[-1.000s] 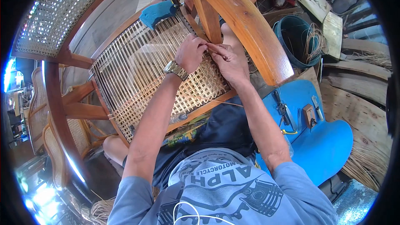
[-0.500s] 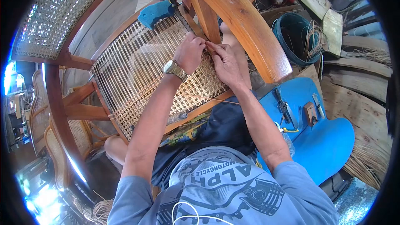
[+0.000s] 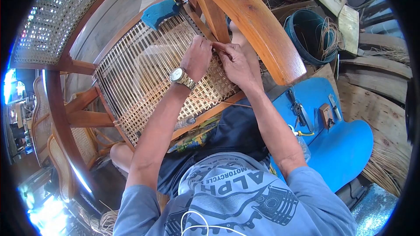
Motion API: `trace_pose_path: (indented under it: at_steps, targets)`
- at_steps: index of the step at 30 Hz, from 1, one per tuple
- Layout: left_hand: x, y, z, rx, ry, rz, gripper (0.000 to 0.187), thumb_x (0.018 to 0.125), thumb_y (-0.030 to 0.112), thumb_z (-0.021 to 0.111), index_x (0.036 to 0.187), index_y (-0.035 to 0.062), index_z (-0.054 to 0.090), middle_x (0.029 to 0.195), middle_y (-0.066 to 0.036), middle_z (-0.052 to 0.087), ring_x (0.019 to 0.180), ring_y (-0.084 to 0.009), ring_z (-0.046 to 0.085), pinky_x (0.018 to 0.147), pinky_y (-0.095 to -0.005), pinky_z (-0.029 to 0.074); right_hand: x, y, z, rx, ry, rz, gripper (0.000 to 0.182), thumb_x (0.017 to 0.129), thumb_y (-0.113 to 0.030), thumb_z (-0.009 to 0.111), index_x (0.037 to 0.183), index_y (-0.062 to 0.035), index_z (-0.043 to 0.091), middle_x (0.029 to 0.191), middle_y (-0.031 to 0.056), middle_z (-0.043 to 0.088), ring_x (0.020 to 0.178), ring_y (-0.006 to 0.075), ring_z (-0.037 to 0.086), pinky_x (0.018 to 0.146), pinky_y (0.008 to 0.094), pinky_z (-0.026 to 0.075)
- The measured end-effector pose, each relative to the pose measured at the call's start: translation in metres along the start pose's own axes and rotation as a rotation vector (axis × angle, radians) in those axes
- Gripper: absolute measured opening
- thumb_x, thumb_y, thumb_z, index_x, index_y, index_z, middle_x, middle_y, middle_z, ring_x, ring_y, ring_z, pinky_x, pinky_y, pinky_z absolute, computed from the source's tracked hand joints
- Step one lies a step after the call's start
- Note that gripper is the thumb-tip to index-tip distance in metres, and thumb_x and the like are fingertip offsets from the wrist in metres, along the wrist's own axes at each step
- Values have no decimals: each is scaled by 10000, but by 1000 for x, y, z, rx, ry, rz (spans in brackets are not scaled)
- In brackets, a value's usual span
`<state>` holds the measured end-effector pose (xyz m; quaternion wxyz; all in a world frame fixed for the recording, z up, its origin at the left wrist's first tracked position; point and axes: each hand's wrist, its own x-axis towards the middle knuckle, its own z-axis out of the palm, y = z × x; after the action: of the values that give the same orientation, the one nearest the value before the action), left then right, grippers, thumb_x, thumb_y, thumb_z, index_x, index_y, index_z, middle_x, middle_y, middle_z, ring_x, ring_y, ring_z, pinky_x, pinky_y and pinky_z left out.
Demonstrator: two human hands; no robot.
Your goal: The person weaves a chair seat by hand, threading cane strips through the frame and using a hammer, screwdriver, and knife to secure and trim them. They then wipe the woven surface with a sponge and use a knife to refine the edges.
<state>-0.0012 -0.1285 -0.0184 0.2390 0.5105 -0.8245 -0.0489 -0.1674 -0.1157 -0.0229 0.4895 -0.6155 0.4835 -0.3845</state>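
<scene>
1. Pale woven cane seat (image 3: 205, 94), part open lattice, part parallel strands, sits inside a glossy brown wooden chair frame (image 3: 249, 13), directly before the person.
2. Left hand (image 3: 197, 57), wearing a metal wristwatch (image 3: 177, 75), has curled fingers at the seat's right side; whether it grips a strand cannot be told.
3. Right hand (image 3: 236, 65) meets it there, fingers bent inward; anything between its fingertips is hidden.
4. Good handling here likely means light, close fingertips, strands flat and untwisted, and even tension; a hard pull could crack cane.
5. Wrists are best held clear of the loose reddish strand (image 3: 232, 103) near the front rail.
</scene>
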Motion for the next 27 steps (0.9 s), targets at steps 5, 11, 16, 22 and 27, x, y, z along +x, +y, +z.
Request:
trace_pose_path:
  at_steps: [5,11,16,22,27]
  targets:
    - [-2,0,2,35,61,42,123,952,71,592,1024,-17,638,1022,-202,578,978,-385,603,871,-447,518,2,3,-2,34,-32,51,336,1008,-117,545,1319,-77,665,1233,134,600,1222,253,525,1077,339,408]
    - [-8,0,0,-184,118,-106,144,950,96,630,1038,-8,677,1031,-176,634,954,-369,648,840,-432,538,0,14,2,6,-9,56,365,948,-99,561,1288,-84,694,1260,148,567,1235,267,512,1081,340,407]
    - [-5,-8,-5,-234,93,-121,148,954,116,645,1036,6,702,1020,-162,656,941,-350,661,825,-417,542,-1,13,4,29,8,18,394,926,-70,547,1294,-86,689,1265,157,557,1228,298,509,1075,350,414]
    - [-1,-9,-14,-261,11,-172,171,943,143,656,1036,11,712,1025,-154,660,914,-341,669,803,-404,550,-9,35,9,-61,225,58,387,1001,-83,533,1378,-95,620,1176,109,637,1114,201,598,997,310,466]
    - [1,-10,-13,-259,-29,-167,178,950,155,652,1037,13,714,1023,-155,665,877,-337,677,773,-400,553,-38,28,-2,-139,294,69,374,1028,-117,543,1397,-85,594,1079,66,637,1022,144,596,928,280,478]
